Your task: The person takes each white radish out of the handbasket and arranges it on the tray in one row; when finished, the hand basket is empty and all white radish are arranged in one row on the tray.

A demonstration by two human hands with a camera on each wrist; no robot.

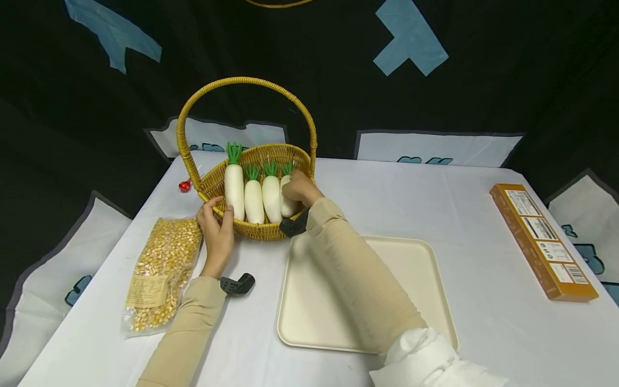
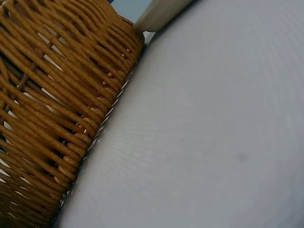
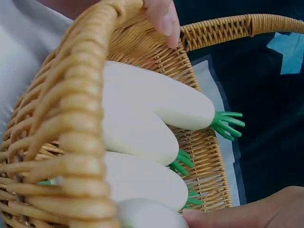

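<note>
A wicker basket [image 1: 263,231] with a tall hoop handle stands at the back left of the table. Several white radishes with green tops lean side by side in it; the leftmost radish [image 1: 234,188] rises highest. My left hand [image 1: 217,236] grips the basket's front left rim, and its fingertips [image 3: 166,23] show inside the rim in the right wrist view. My right hand [image 1: 301,188] holds the rightmost radish [image 1: 287,201] near its green top. In the right wrist view a thumb [image 3: 237,216] touches that radish [image 3: 151,214]. The left wrist view shows basket weave [image 2: 61,95], not the hand.
A bag of corn kernels [image 1: 164,263] lies left of the left forearm. Below the right forearm is a cream tray [image 1: 309,317]. A brown box [image 1: 544,242] lies at the far right. Beside the basket's left side sits a small red object [image 1: 185,186].
</note>
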